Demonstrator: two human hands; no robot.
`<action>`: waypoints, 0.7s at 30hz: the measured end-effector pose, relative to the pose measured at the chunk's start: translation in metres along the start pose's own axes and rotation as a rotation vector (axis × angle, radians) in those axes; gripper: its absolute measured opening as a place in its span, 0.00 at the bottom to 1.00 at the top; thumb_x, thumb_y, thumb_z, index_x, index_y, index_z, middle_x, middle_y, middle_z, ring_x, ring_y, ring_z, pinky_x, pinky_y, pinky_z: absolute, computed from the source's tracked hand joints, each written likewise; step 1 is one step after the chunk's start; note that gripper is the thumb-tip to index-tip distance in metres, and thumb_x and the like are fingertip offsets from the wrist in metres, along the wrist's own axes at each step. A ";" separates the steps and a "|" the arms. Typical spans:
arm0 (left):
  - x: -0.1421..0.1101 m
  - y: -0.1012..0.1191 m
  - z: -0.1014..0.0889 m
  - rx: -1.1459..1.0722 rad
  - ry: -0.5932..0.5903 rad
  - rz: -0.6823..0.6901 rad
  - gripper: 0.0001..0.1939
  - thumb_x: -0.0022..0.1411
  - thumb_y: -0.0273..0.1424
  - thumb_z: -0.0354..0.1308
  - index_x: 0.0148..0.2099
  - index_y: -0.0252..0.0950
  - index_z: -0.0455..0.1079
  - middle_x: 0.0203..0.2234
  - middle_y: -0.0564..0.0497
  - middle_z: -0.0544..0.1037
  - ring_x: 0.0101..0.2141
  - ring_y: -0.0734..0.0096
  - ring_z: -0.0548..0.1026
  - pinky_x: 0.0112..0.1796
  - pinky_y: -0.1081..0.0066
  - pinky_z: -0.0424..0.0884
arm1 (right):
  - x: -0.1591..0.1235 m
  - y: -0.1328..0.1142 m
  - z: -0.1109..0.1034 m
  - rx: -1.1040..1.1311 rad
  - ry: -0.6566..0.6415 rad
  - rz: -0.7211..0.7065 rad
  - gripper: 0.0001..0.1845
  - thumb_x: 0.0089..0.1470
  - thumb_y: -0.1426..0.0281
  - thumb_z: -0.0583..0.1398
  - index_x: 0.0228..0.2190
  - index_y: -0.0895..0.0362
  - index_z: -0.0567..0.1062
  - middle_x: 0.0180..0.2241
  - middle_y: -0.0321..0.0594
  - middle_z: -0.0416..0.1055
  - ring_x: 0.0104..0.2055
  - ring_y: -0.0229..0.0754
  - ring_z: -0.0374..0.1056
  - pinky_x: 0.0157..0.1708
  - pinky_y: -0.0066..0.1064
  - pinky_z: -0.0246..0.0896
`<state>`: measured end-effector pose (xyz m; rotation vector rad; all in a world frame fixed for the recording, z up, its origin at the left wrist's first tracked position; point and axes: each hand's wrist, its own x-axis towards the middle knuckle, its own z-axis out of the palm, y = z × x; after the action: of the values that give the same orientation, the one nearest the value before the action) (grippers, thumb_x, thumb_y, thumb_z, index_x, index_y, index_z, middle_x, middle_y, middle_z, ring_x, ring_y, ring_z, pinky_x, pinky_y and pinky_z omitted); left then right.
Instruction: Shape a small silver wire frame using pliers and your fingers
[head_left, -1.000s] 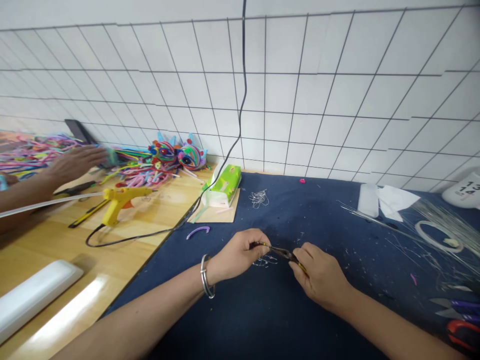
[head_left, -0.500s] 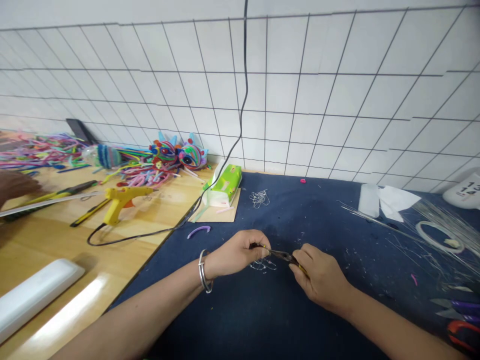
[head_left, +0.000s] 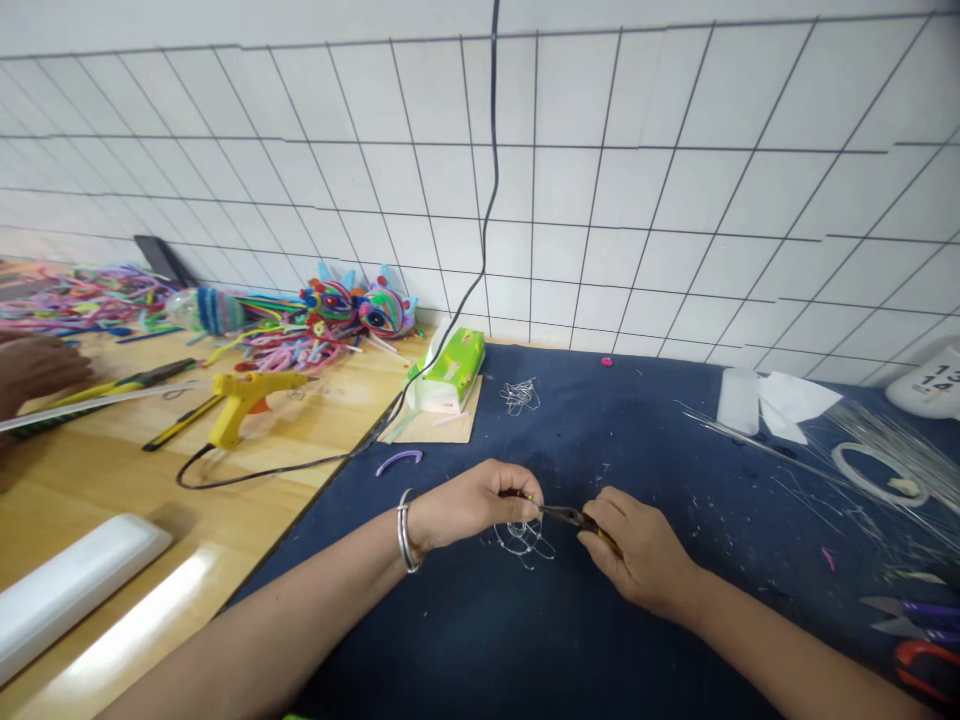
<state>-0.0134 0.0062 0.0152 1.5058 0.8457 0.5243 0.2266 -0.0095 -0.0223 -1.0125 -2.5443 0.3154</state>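
Observation:
My right hand (head_left: pixel 641 548) is closed round the yellow handles of a pair of pliers (head_left: pixel 568 515), their dark jaws pointing left. The jaw tips meet the fingertips of my left hand (head_left: pixel 484 500), which wears silver bangles and pinches a piece of wire. Beneath those fingers hangs a looped, thin wire (head_left: pixel 517 540) with small bright specks along it. A dark bit with a yellow spot shows inside the left grip, too small to name. Farther back on the dark blue cloth (head_left: pixel 600 640) lies a tangle of silver wire (head_left: pixel 520 396).
A yellow glue gun (head_left: pixel 238 405) lies left on wood, its cord running past a green tissue pack (head_left: pixel 454 368). Straight wires (head_left: pixel 877 450) and purple-handled scissors (head_left: pixel 926 612) lie right. Another person's hand (head_left: pixel 37 375) is at the left edge, near colourful pipe cleaners (head_left: pixel 97 300).
The looped wire under my left hand has turned and shows lower and wider. Both hands stay nearly in place. The other person's hand has moved slightly right.

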 end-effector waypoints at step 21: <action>0.000 -0.002 -0.001 0.104 -0.018 0.012 0.07 0.57 0.31 0.54 0.32 0.30 0.67 0.22 0.55 0.65 0.24 0.79 0.61 0.27 0.76 0.57 | 0.000 0.001 -0.001 -0.064 -0.011 -0.034 0.09 0.56 0.68 0.49 0.31 0.58 0.66 0.28 0.39 0.61 0.30 0.38 0.57 0.30 0.29 0.53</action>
<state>-0.0145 0.0061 0.0131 1.6091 0.8621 0.4811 0.2280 -0.0083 -0.0218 -0.9923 -2.5939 0.2318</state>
